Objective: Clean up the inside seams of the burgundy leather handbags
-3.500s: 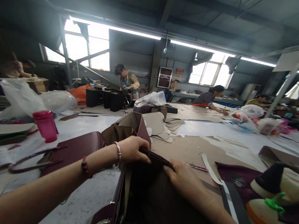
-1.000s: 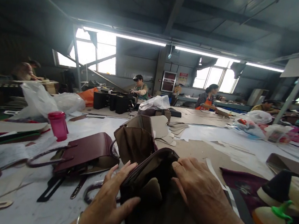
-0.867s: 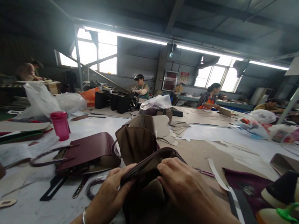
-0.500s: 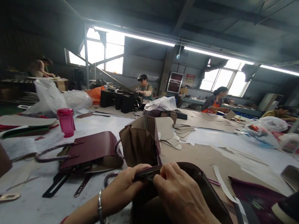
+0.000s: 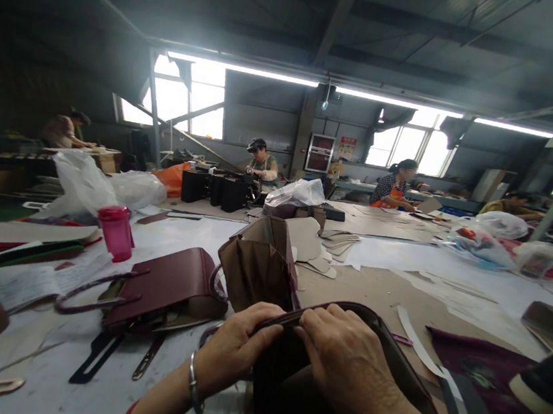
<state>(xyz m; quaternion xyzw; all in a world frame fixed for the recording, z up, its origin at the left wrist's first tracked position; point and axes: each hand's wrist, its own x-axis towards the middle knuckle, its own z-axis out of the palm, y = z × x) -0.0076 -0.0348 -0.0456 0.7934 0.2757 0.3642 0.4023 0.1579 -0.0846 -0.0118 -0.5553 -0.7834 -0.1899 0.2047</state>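
Left hand [image 5: 238, 345] and right hand [image 5: 347, 350] clamp the rim [image 5: 369, 309] of the near handbag [image 5: 292, 404], apparently lined already but unclosed.

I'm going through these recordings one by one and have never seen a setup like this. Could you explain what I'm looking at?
There is no machine here, just a person working with two bare hands. The only camera is worn on their head and looks forward and down, so their arms come in from the bottom.

The left hand, with a bangle on its wrist, and the right hand both grip the edge of a dark bag. Its inside is too dark to make out.

On the white table lie a maroon bag with handles, a brown bag, a pink cup and pale cut pieces. Farther back, other people are at work.
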